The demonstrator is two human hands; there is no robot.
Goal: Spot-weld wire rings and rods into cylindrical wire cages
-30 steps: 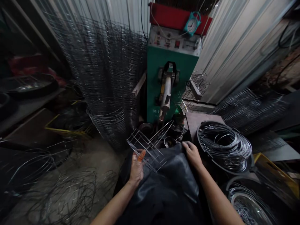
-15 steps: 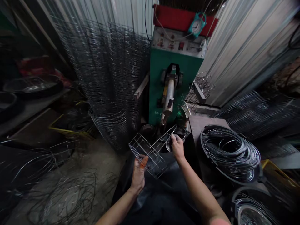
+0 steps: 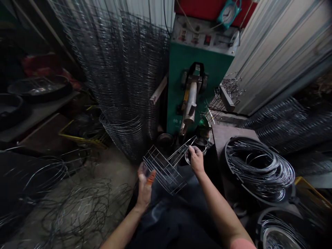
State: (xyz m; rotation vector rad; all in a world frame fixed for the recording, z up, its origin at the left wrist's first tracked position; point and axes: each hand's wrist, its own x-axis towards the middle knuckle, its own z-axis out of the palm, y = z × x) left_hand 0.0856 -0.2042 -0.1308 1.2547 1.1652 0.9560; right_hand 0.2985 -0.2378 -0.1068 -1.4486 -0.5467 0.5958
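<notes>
Silver wire rack (image 3: 166, 168) sits at six o'clock. The right hand (image 3: 197, 160) pinches its two o'clock end; the left hand (image 3: 144, 186) spreads loosely at eight. Rack wires look joined; I can't tell what's left.

- My left thumb wears a bright orange wrap (image 3: 151, 177), crossed by thin darker lines.
- My right arm has a salmon-pink sleeve (image 3: 242, 243), its edge showing up the arm from my bare right forearm (image 3: 218, 207).
- My left forearm (image 3: 124, 226) is bare too.
- Dark, smooth material (image 3: 166, 216) covers my lap, faintly glossy along its folds.
</notes>
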